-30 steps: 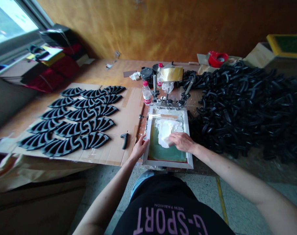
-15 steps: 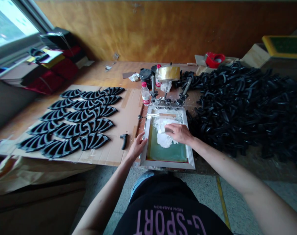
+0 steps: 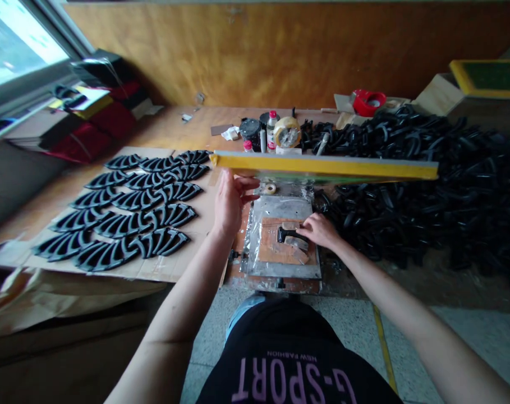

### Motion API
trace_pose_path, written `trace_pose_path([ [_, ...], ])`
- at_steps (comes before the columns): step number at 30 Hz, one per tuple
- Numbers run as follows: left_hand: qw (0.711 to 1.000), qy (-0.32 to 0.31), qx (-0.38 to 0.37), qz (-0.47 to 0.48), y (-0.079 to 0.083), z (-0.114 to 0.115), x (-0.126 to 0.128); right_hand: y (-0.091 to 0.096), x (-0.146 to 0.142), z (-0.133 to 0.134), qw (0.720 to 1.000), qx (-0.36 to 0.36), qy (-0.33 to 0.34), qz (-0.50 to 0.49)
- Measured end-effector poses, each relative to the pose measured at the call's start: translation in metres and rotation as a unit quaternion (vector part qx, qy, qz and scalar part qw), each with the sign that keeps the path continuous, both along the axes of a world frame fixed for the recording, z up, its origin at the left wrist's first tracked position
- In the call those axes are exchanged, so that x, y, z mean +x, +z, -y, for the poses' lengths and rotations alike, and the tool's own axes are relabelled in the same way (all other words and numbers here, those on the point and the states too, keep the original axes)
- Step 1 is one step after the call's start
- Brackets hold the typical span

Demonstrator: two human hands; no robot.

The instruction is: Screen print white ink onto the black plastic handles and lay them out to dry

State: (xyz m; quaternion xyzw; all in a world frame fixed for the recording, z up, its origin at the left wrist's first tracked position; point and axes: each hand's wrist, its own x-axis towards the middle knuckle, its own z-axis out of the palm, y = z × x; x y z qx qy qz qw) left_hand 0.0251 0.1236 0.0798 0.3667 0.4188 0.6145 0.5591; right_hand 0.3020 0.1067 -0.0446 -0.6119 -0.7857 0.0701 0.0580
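A screen-printing frame (image 3: 322,166) with a yellow edge stands tilted up on its hinge. My left hand (image 3: 229,203) is at its left corner, fingers half curled against the underside, holding it up. Under the frame lies a metal base plate (image 3: 275,264) with a brown board and a small black plastic part (image 3: 289,235) seated in it. My right hand (image 3: 320,231) rests on that part, fingertips pinched on its right end.
Rows of black arched plastic parts (image 3: 128,210) lie on cardboard at the left. A big heap of the same black parts (image 3: 427,179) fills the right. Bottles, a tape roll (image 3: 286,132) and a red tape dispenser (image 3: 369,102) stand behind the frame.
The frame lay flat with my right hand drawing a squeegee through white ink; now my left hand has swung the frame up and my right hand has dropped onto the part underneath.
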Motion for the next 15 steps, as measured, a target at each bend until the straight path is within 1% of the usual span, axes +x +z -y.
trace_pose_path([
  [1,1.000,0.008,-0.016,0.011,-0.010,0.006,0.005,-0.008,-0.013,0.009,1.000,-0.021,0.008,0.006],
  [2,0.999,-0.004,-0.050,0.017,-0.024,0.017,0.011,-0.013,-0.027,0.017,0.999,-0.039,0.002,0.009],
  [3,0.994,-0.040,-0.102,0.019,-0.040,0.032,0.018,-0.015,-0.040,0.025,0.998,-0.054,-0.019,0.006],
  [4,0.981,-0.094,-0.169,0.017,-0.058,0.049,0.026,-0.015,-0.052,0.032,0.997,-0.064,-0.045,-0.005],
  [5,0.956,-0.167,-0.241,0.014,-0.076,0.066,0.033,-0.012,-0.064,0.039,0.995,-0.068,-0.067,-0.025],
  [6,0.933,-0.207,-0.292,0.025,-0.092,0.082,0.040,-0.008,-0.075,0.045,0.994,-0.068,-0.074,-0.052],
  [7,0.918,-0.227,-0.323,0.040,-0.105,0.096,0.045,-0.005,-0.084,0.052,0.992,-0.068,-0.061,-0.084],
  [8,0.912,-0.223,-0.341,0.055,-0.116,0.105,0.047,-0.002,-0.090,0.058,0.990,-0.067,-0.028,-0.117],
  [9,0.915,-0.203,-0.344,0.062,-0.125,0.111,0.044,0.001,-0.091,0.062,0.987,-0.065,0.015,-0.148],
  [10,0.924,-0.175,-0.336,0.051,-0.131,0.111,0.035,0.001,-0.087,0.065,0.982,-0.060,0.051,-0.171],
  [11,0.935,-0.145,-0.323,0.018,-0.136,0.108,0.021,0.000,-0.076,0.066,0.980,-0.051,0.070,-0.178],
  [12,0.943,-0.113,-0.310,-0.034,-0.141,0.101,0.002,-0.002,-0.059,0.065,0.983,-0.039,0.064,-0.166],
  [13,0.947,-0.083,-0.294,-0.101,-0.145,0.093,-0.021,-0.006,-0.038,0.063,0.990,-0.027,0.033,-0.134],
  [14,0.941,-0.050,-0.286,-0.177,-0.149,0.084,-0.047,-0.012,-0.014,0.060,0.996,-0.019,-0.013,-0.082],
  [15,0.922,-0.021,-0.295,-0.252,-0.153,0.076,-0.072,-0.020,0.010,0.058,0.998,-0.028,-0.059,-0.016],
])
